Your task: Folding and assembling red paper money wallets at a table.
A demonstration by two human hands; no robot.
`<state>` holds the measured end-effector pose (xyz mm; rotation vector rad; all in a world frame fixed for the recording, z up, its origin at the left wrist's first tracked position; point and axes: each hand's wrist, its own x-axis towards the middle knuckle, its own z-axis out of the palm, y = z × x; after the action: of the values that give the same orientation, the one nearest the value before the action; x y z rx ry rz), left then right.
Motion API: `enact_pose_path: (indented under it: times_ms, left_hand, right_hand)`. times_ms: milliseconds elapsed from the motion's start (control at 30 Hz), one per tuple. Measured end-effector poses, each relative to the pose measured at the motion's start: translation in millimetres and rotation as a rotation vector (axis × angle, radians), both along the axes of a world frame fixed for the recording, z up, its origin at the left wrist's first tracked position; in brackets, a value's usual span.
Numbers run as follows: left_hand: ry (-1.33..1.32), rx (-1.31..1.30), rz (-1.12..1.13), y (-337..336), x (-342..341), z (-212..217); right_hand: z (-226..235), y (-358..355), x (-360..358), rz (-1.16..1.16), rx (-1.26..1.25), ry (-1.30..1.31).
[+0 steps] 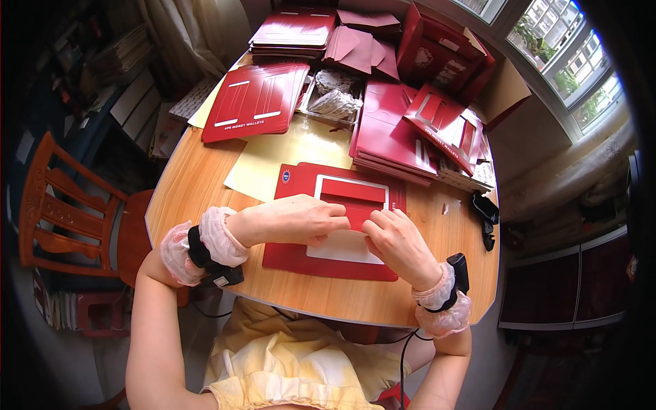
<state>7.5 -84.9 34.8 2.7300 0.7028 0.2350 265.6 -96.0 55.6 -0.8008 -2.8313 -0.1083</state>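
Note:
A flat red card folder (294,256) with a white-edged window lies on the round wooden table (205,184) in front of me. Inside the window sits a small red envelope (355,198). My left hand (301,219) rests flat across the folder, fingertips on the envelope's lower flap. My right hand (396,239) meets it from the right, fingers pinched on the same flap edge. Both wrists carry pink frilled cuffs and black wrist devices.
A pale yellow sheet (273,164) lies behind the folder. Stacks of red flat folders (256,99), (389,130) and pink-red envelopes (362,48) fill the far table. A clear tray (333,102) holds white cords. An orange wooden chair (61,205) stands left. A black object (485,208) sits at the right edge.

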Motion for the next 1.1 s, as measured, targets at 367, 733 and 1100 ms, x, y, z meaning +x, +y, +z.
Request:
enact_pose_path:
  times_ms: [367,733,1100]
  left_hand:
    - [-0.039,-0.022,-0.036,-9.1,1.1,-0.4]
    - [-0.067,0.120,-0.044,-17.6,2.4,-6.9]
    - [-0.089,0.052,-0.021,-10.6,1.7,-11.0]
  right_hand:
    - [-4.4,-11.2,2.9,0.004,-0.090,-0.006]
    - [-1.5,-15.0,5.4,0.018,-0.308,0.147]
    - [-20.2,2.7,2.1,-0.118,-0.370,0.380]
